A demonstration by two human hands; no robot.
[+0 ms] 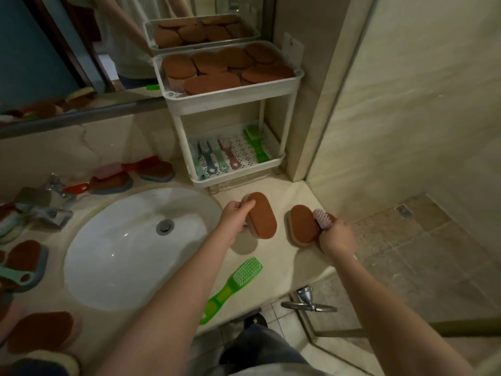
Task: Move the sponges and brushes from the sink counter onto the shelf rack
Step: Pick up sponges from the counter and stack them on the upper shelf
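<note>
Sponges first: one brown sponge (261, 215) is gripped along its left edge by the left hand (234, 218), fingers curled round it. It's held tilted just above the counter (279, 270), with its shadow cast underneath, in front of the shelf rack (230, 95). A pink brush (321, 218) is clutched in the right hand (339, 236), bristles up, pressed against a second brown sponge (302, 225). Whether that one is also being held can't be told tbh. A green brush (233, 286) is left lying on the counter near the front edge, beside the sink (122, 253). The rack's top tier is already packed with brown sponges, and several brushes are laid out on the bottom tier. More sponges and brushes are scattered left of the sink.
</note>
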